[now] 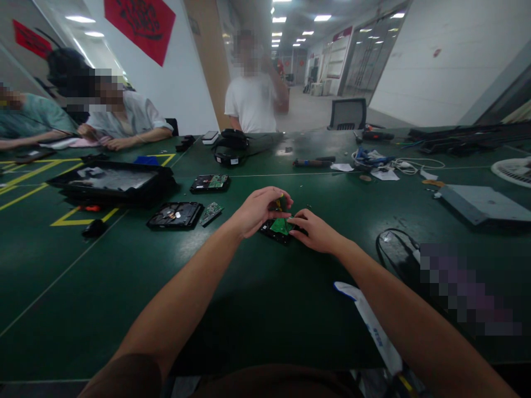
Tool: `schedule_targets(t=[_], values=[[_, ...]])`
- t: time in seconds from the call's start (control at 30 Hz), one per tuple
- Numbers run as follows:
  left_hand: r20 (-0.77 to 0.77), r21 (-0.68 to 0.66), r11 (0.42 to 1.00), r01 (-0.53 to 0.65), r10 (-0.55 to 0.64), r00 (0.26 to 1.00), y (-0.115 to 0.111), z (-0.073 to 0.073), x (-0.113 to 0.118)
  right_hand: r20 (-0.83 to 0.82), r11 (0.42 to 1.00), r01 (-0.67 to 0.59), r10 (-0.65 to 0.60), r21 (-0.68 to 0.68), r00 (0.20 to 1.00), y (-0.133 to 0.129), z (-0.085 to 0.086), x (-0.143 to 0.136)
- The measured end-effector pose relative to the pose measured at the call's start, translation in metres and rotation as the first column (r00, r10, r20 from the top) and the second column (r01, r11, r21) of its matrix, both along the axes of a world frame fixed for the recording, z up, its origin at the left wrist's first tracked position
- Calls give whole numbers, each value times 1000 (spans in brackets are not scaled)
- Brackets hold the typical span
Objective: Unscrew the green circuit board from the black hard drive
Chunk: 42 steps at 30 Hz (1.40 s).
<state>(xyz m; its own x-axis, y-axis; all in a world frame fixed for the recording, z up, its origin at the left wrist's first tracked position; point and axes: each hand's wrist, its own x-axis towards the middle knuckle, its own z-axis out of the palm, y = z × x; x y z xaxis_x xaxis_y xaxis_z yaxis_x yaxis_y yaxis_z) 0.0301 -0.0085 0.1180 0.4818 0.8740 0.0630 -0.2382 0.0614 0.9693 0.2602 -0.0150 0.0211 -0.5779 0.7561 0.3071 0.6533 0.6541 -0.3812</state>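
Observation:
A black hard drive with a green circuit board (280, 226) lies on the dark green table (249, 298) in front of me. My left hand (265, 209) is closed round a small yellow and black screwdriver (282, 202), held upright over the board. On the right side of the drive, my right hand (315, 231) has its thumb and fingers brought together at the board's edge and the lower part of the screwdriver. Whether those fingers pinch anything is too small to tell.
Left of the hands are an open drive (176, 214), a loose circuit board (211, 214), another drive (210, 183) and a black tray (112, 182). A grey metal box (483, 204), cables (385, 161) and a black cord (394, 249) lie right. People are across the table.

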Motion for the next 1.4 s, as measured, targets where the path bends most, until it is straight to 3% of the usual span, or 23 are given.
schedule_targets(t=[0.27,0.53,0.83,1.1,1.4], values=[[-99,47,998,40,-36,994,-3,-1,-1,10,1000,-14,14,12,1000,-1,1,0],[45,-183,983,31,-24,999,0,-5,1,21,1000,-10,10,11,1000,0,1,-1],[76,-255,960,117,-101,992,5,-9,-4,-12,1000,-15,15,8,1000,-1,1,-1],[65,-253,964,80,-65,996,9,-17,2,23,1000,-18,18,1,1000,-2,5,-2],[-11,-227,970,84,-88,996,7,-16,1,1,999,-33,33,17,999,1,1,-2]])
